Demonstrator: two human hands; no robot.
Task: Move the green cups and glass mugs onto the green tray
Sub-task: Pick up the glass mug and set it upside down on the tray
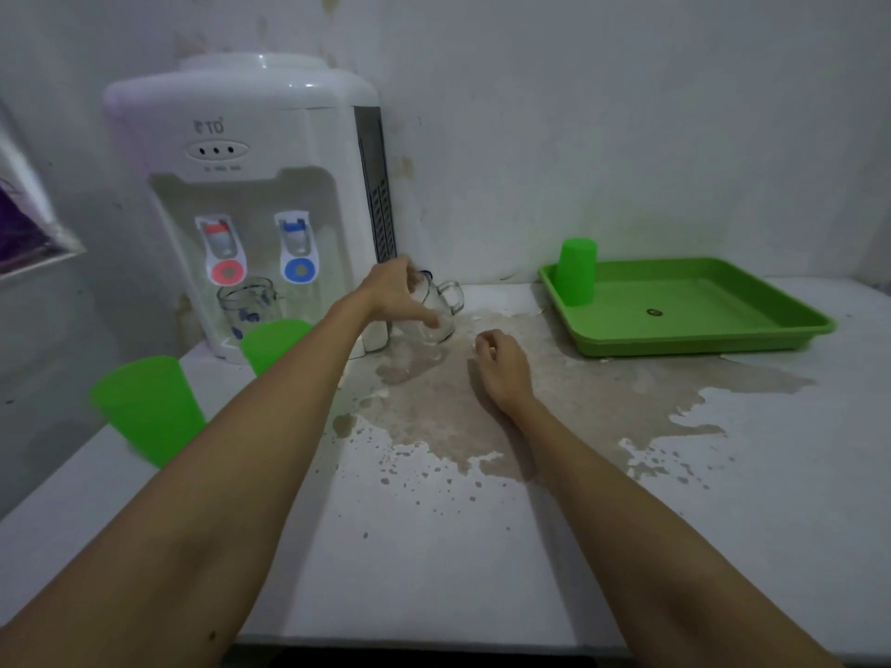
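My left hand (400, 294) grips a clear glass mug (441, 308) that stands beside the dispenser, its handle pointing right. My right hand (501, 361) rests loosely curled on the counter, holding nothing. A second glass mug (246, 306) with a blue print stands under the dispenser taps. Two green cups stand at the left: one (144, 407) near the counter's left edge, another (272, 342) in front of the dispenser. A third green cup (576, 272) sits upside down in the far left corner of the green tray (699, 339).
A white water dispenser (250, 195) stands at the back left against the wall. A brownish stain (482, 402) spreads over the white counter between the dispenser and the tray. A plastic bag (29, 219) hangs at the far left.
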